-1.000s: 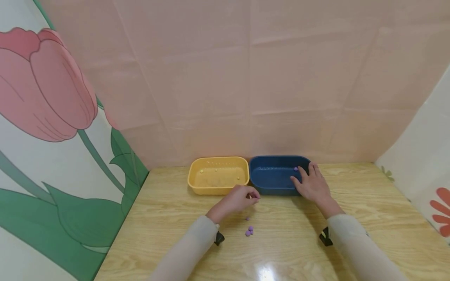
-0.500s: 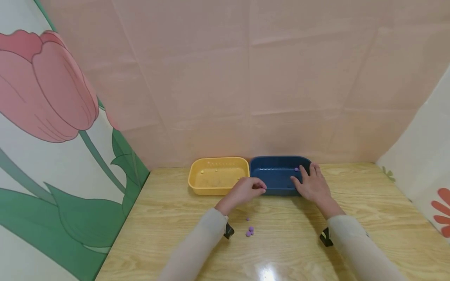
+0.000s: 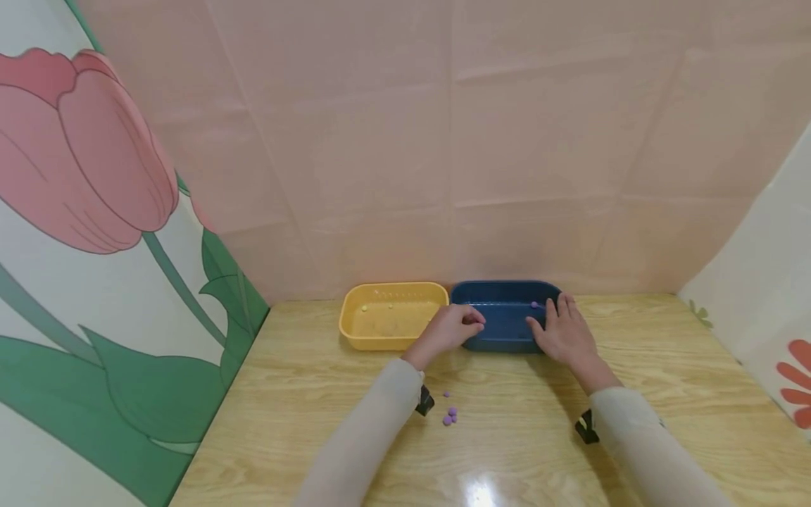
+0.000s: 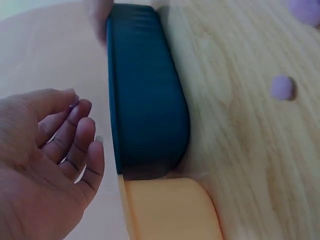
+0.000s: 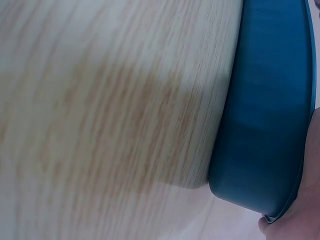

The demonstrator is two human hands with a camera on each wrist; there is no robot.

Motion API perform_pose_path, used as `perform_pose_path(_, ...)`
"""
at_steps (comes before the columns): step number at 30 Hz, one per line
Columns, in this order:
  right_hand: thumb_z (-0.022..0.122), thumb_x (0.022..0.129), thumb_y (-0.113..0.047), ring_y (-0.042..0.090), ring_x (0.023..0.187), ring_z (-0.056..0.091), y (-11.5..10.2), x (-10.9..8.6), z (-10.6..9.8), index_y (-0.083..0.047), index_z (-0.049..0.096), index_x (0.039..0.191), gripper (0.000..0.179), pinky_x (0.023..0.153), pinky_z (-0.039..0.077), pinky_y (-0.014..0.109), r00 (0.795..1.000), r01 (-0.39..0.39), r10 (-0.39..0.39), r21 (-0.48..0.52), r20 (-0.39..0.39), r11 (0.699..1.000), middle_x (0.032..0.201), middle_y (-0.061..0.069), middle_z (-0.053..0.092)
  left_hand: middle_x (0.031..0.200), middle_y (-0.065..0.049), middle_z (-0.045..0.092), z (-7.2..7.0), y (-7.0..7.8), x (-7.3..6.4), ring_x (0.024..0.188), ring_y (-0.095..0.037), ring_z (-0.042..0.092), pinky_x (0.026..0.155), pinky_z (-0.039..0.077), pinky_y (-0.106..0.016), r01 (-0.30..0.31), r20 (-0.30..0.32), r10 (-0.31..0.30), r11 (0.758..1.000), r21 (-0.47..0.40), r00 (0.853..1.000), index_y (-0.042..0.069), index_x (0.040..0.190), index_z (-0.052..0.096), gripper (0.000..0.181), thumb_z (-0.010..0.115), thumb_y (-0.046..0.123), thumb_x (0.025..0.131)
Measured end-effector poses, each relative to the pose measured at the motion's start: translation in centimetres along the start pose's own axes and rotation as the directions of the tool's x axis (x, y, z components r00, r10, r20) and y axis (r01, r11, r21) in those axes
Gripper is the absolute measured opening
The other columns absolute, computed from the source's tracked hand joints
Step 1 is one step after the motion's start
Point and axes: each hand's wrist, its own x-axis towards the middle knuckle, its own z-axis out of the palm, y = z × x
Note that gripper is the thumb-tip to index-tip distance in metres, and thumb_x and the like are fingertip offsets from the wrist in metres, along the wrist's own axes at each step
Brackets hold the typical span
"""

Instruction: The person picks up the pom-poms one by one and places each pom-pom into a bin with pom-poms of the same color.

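My left hand (image 3: 445,329) is over the left end of the blue container (image 3: 507,346). Between its thumb and index fingertip it pinches a small purple ball (image 4: 74,102), mostly covered by the fingers. My right hand (image 3: 566,334) rests on the container's right end, fingers spread and fairly straight over the rim. Inside the blue container lies another purple ball (image 3: 534,305). On the table in front, a small cluster of purple balls (image 3: 447,420) lies with a single purple one (image 3: 446,394) a bit farther back.
A yellow container (image 3: 380,344) stands against the blue one's left side, with a few small yellow balls (image 3: 364,308) inside. Both sit at the back of the wood-grain table (image 3: 291,394), before a pink cloth backdrop (image 3: 380,176). Flower-printed panels stand at either side.
My left hand has moved forward and right, from in front of the containers to above the blue one, still pinching the ball. The right hand has stayed on the blue container's end.
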Motion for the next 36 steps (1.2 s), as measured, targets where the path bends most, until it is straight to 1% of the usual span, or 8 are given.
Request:
perform_pose_path(6, 0.030, 0.108, -0.054, 0.057, 0.148, 0.004, -0.1, -0.1, 0.0, 0.019, 0.019, 0.152, 0.086, 0.119, 0.012, 0.064, 1.000, -0.004, 0.004, -0.004, 0.003, 1.000, 0.158, 0.043, 0.005, 0.095, 0.010, 0.070, 0.1, 0.5, 1.3, 0.083, -0.004, 0.060, 0.073, 0.049, -0.020, 0.012, -0.033, -0.010, 0.998, 0.056, 0.999, 0.017, 0.105, 0.075, 0.014, 0.068, 0.028, 0.099)
perform_pose_path(14, 0.027, 0.107, -0.057, 0.058, 0.147, 0.004, 0.2, -0.1, 0.3, 0.018, 0.019, 0.152, 0.088, 0.119, 0.011, 0.064, 1.000, 0.007, -0.007, -0.004, -0.004, 1.000, 0.158, 0.044, 0.004, 0.098, 0.007, 0.073, 0.6, 0.3, 3.0, 0.088, -0.007, 0.064, 0.080, 0.049, -0.020, 0.029, -0.121, -0.013, 0.991, 0.134, 0.993, 0.017, 0.105, 0.076, 0.013, 0.069, 0.026, 0.098)
perform_pose_path(18, 0.026, 0.107, -0.058, 0.058, 0.147, 0.003, 0.3, 0.0, 0.4, 0.018, 0.018, 0.153, 0.089, 0.119, 0.010, 0.065, 1.000, 0.010, -0.010, -0.001, 0.000, 1.000, 0.158, 0.044, 0.002, 0.099, 0.007, 0.073, 0.9, -0.1, 3.6, 0.085, -0.008, 0.063, 0.076, 0.050, -0.021, 0.054, -0.150, -0.036, 0.991, 0.122, 0.988, 0.018, 0.105, 0.076, 0.013, 0.069, 0.026, 0.099)
perform_pose_path(21, 0.024, 0.106, -0.060, 0.057, 0.148, 0.001, 0.3, 0.1, 0.5, 0.016, 0.018, 0.153, 0.089, 0.119, 0.009, 0.065, 1.000, 0.010, -0.010, -0.001, 0.007, 1.000, 0.158, 0.043, 0.002, 0.104, 0.006, 0.074, 0.9, -0.5, 3.9, 0.089, -0.009, 0.065, 0.080, 0.052, -0.022, 0.071, -0.159, -0.056, 0.993, 0.091, 0.986, 0.017, 0.110, 0.076, 0.017, 0.069, 0.027, 0.099)
perform_pose_path(25, 0.023, 0.106, -0.061, 0.057, 0.148, 0.001, 0.2, 0.1, 0.5, 0.015, 0.019, 0.154, 0.090, 0.119, 0.008, 0.064, 1.000, 0.008, -0.008, -0.006, 0.004, 1.000, 0.159, 0.043, 0.003, 0.114, 0.002, 0.073, 0.5, -0.9, 4.0, 0.103, -0.015, 0.068, 0.090, 0.053, -0.027, 0.071, -0.154, -0.062, 0.996, 0.054, 0.986, 0.012, 0.122, 0.073, 0.028, 0.068, 0.027, 0.099)
perform_pose_path(27, 0.024, 0.106, -0.060, 0.057, 0.148, 0.003, 0.1, 0.1, 0.5, 0.015, 0.019, 0.154, 0.089, 0.119, 0.008, 0.064, 1.000, 0.005, -0.005, -0.009, 0.000, 1.000, 0.159, 0.043, 0.003, 0.117, 0.001, 0.073, 0.4, -1.0, 3.9, 0.107, -0.016, 0.067, 0.093, 0.052, -0.028, 0.067, -0.152, -0.060, 0.997, 0.045, 0.987, 0.010, 0.126, 0.071, 0.031, 0.068, 0.026, 0.099)
perform_pose_path(32, 0.027, 0.107, -0.058, 0.057, 0.148, 0.002, 0.0, 0.1, 0.3, 0.015, 0.019, 0.154, 0.087, 0.119, 0.008, 0.064, 1.000, 0.002, -0.002, -0.009, -0.001, 1.000, 0.159, 0.043, 0.003, 0.119, 0.001, 0.072, 0.0, -1.3, 3.4, 0.106, -0.015, 0.066, 0.093, 0.053, -0.029, 0.078, -0.146, -0.073, 0.997, 0.028, 0.987, 0.010, 0.128, 0.069, 0.033, 0.066, 0.028, 0.100)
perform_pose_path(36, 0.027, 0.107, -0.058, 0.057, 0.148, 0.002, 0.1, 0.1, 0.2, 0.014, 0.019, 0.154, 0.087, 0.119, 0.008, 0.064, 1.000, 0.000, 0.000, -0.013, 0.002, 1.000, 0.159, 0.043, 0.003, 0.121, 0.002, 0.071, -0.5, -1.3, 2.7, 0.106, -0.013, 0.065, 0.093, 0.052, -0.028, 0.062, -0.135, -0.056, 0.997, 0.036, 0.989, 0.011, 0.128, 0.069, 0.035, 0.065, 0.033, 0.101)
